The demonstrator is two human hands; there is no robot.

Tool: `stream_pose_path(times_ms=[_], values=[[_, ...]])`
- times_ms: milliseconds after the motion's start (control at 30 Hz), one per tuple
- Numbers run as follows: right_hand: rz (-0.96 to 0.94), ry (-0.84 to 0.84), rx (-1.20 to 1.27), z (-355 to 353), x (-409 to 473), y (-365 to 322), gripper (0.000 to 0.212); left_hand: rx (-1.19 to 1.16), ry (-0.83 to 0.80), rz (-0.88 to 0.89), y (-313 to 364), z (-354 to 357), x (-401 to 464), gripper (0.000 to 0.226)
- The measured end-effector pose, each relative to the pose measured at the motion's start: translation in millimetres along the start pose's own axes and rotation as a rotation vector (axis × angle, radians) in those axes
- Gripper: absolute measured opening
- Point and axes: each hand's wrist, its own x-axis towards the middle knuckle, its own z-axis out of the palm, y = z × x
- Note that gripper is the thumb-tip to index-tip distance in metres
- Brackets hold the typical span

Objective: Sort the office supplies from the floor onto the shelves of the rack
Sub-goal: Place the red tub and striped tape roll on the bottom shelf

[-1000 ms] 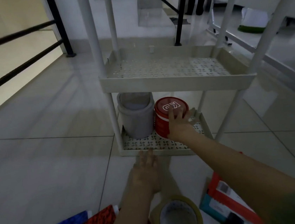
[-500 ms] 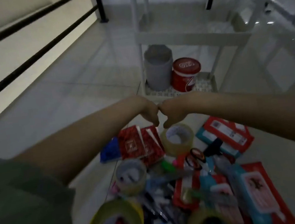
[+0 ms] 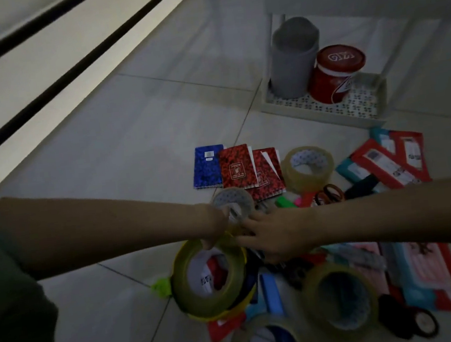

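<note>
Pale floor tiles [image 3: 135,130] fill most of the dim view, with a dark railing [image 3: 64,45] running along the upper left. At the upper right stands the white rack [image 3: 324,109], only its lower part in view; its bottom shelf already carries a grey cylindrical bin [image 3: 294,59] and, touching it on the right, a red tub with a lid [image 3: 335,74], likely put low because they are the bulkiest pieces.

Everything else lies in a loose heap on the tiles in front of the rack, within reach of both arms. Three notebooks overlap in a row: one blue notebook [image 3: 208,165] and two red notebooks [image 3: 249,169]. Beside them sits a clear tape roll [image 3: 308,167], with red and teal packets [image 3: 389,162] to the right and scissors [image 3: 329,194] just below.

Both hands meet over the middle of the heap. The left hand [image 3: 215,229] has its fingers curled down, and appears to pinch the upper rim of a big yellow tape roll [image 3: 211,278], which stands tilted on edge; the grip itself is blurred. The right hand [image 3: 275,234] lies flat with fingers spread and straight, resting on the clutter just beside that roll and holding nothing. A smaller grey tape roll [image 3: 232,202] sits right behind the fingertips. More tape rolls [image 3: 342,298] lie nearest the camera.
</note>
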Motion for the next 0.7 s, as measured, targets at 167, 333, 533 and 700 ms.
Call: stream_pose_path(times_ms=[167,333,533,700], values=[[-0.058,0.014,-0.03,21,7,-20,0.067,-0.206,-0.166,0.007,-2,14,20,0.069],[0.103,0.05,0.074,33,8,-33,0.064,-0.387,0.008,0.016,-4,34,36,0.056],[0.179,0.137,-0.024,23,16,-22,0.064,-0.528,-0.093,0.107,-20,6,20,0.064],[0.219,0.069,-0.045,-8,-6,-15,0.082,-0.723,-0.209,0.1,-45,-17,19,0.044]])
